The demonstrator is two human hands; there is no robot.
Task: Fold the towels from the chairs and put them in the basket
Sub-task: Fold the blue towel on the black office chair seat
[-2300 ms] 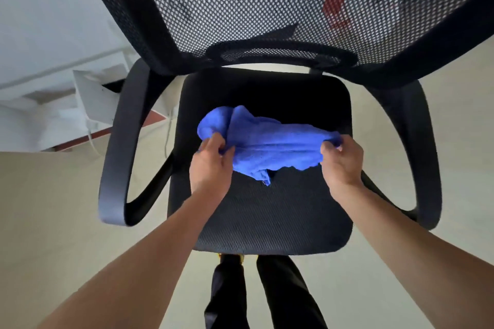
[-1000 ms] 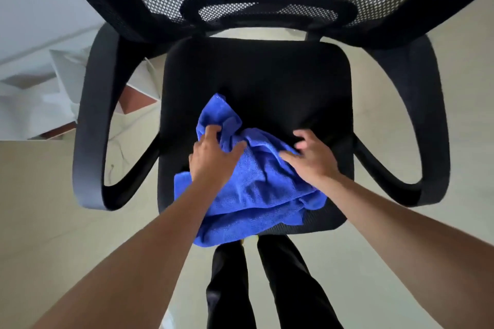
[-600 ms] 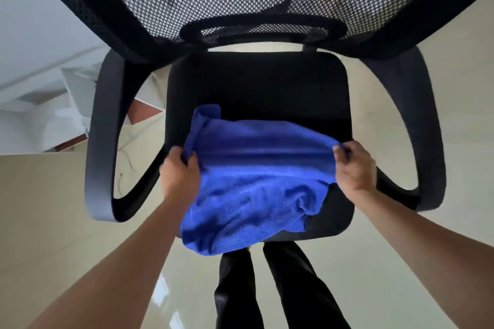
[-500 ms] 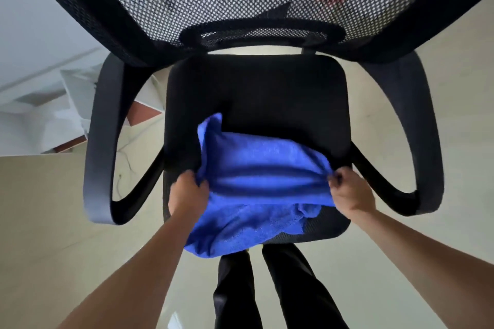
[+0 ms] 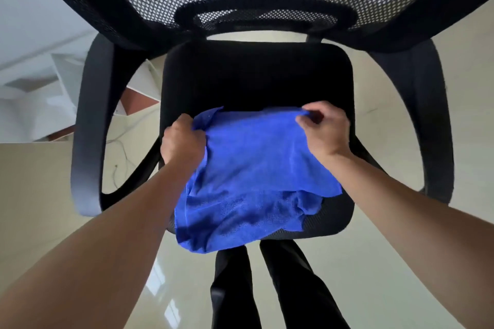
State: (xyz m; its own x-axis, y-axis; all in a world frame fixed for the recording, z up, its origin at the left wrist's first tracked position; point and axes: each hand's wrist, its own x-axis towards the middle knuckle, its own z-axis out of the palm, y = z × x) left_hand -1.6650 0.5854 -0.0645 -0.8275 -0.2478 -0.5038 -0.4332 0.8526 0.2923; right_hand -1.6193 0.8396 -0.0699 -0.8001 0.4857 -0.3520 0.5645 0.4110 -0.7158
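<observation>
A blue towel (image 5: pixel 251 176) lay spread over the front half of the black chair seat (image 5: pixel 256 75), its near edge hanging past the seat's front rim. The left hand (image 5: pixel 181 141) gripped the towel's far left corner in curled fingers. The right hand (image 5: pixel 324 131) pinched the far right corner between thumb and fingertips, lifted slightly off the seat.

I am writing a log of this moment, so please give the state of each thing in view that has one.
blue towel: spread on the front of the seat, rumpled, near edge hanging over, not yet neatly folded.
left hand: grips the towel's far left corner.
right hand: pinches the towel's far right corner.
chair: upright, bears the towel on its seat.
</observation>
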